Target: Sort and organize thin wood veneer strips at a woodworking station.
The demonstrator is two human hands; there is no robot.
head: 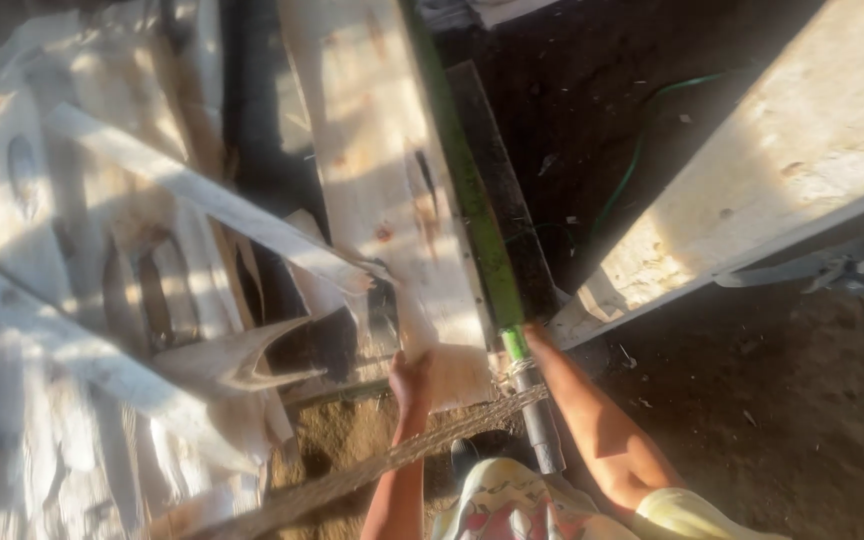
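Observation:
A long pale wooden plank point(382, 170) runs from the top of the view down to me. My left hand point(410, 378) grips its near end, fingers wrapped over the edge. My right hand point(530, 340) is mostly hidden where my forearm reaches the plank's right side, beside a green metal rail point(472, 200) that ends in a grey tube point(542, 430). Whether that hand grips the plank or the rail is hidden.
A heap of pale offcut boards and slabs point(102, 300) fills the left. A thick wooden beam point(752, 170) slants across the upper right. A green hose point(642, 140) lies on dark soil. A thin ribbed bar point(392, 460) crosses low in front of me.

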